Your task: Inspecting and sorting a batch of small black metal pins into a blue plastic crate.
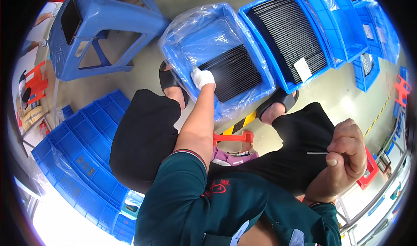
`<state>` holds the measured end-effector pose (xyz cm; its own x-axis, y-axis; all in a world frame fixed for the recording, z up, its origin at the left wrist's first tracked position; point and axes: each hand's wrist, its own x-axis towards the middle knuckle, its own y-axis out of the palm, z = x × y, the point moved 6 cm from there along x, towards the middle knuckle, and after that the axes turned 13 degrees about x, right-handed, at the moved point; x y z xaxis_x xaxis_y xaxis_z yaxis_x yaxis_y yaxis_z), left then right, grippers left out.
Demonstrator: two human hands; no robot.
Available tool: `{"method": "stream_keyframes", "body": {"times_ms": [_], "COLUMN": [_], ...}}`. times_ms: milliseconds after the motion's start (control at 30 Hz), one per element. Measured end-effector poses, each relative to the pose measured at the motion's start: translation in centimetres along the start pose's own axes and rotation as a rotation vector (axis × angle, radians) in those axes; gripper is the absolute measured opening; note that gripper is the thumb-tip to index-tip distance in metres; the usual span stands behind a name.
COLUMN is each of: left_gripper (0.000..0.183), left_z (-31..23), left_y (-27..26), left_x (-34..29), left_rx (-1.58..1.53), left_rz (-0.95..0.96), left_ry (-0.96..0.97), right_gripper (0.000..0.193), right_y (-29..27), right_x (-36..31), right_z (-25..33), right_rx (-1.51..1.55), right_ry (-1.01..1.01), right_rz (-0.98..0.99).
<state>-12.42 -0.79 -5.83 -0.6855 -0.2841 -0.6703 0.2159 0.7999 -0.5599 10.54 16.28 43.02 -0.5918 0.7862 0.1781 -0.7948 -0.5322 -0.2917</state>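
My left hand, in a white glove, reaches into a blue bin lined with clear plastic. Its fingers look curled at the left end of a row of thin black strips lying side by side in the bin. Whatever they may grip is hidden. My bare right hand is raised at the right, above my thigh. Thumb and fingers pinch a thin straight metal rod, which points left.
Beside the lined bin stands another blue bin full of dark strips, with a white paper tag on them. More blue crates stand at the far right. A blue plastic stool is at the far left; stacked blue crates are nearer.
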Motion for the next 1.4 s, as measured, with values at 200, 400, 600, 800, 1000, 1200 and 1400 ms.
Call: {"method": "stream_keyframes", "body": {"times_ms": [200, 400, 600, 800, 1000, 1200, 1400], "left_gripper": [0.042, 0.028, 0.069, 0.079, 0.082, 0.076, 0.063], "left_z": [0.4, -6.2, -3.4, -1.6, -1.4, -1.5, -5.4], "left_y": [-0.4, -0.4, 3.3, 3.3, 3.8, 3.3, 3.3], "left_x": [7.1, -5.5, -11.0, -10.2, -10.1, -10.3, -9.9], "left_rx": [-0.297, 0.801, 1.407, 1.398, 1.395, 1.385, 1.231], "left_rz": [0.213, -0.204, 0.169, 0.192, 0.180, 0.220, -0.020], "left_ry": [-0.150, 0.664, 1.341, 1.254, 1.211, 1.239, 1.470], "right_gripper": [0.028, 0.030, 0.031, 0.032, 0.032, 0.033, 0.034], "right_y": [0.8, 0.0, 0.3, 0.1, 0.3, 0.5, 0.3], "right_x": [0.4, 0.1, -0.1, -0.2, 0.0, 0.0, -0.2], "right_z": [0.9, 0.1, 0.1, -0.1, -0.4, -0.2, -0.3], "right_rx": [0.080, 0.005, 0.001, -0.011, 0.002, -0.014, -0.016], "right_ry": [-0.038, -0.029, -0.030, -0.016, 0.001, 0.000, 0.008], "right_rz": [0.042, 0.044, 0.022, 0.041, 0.048, 0.072, 0.067]}}
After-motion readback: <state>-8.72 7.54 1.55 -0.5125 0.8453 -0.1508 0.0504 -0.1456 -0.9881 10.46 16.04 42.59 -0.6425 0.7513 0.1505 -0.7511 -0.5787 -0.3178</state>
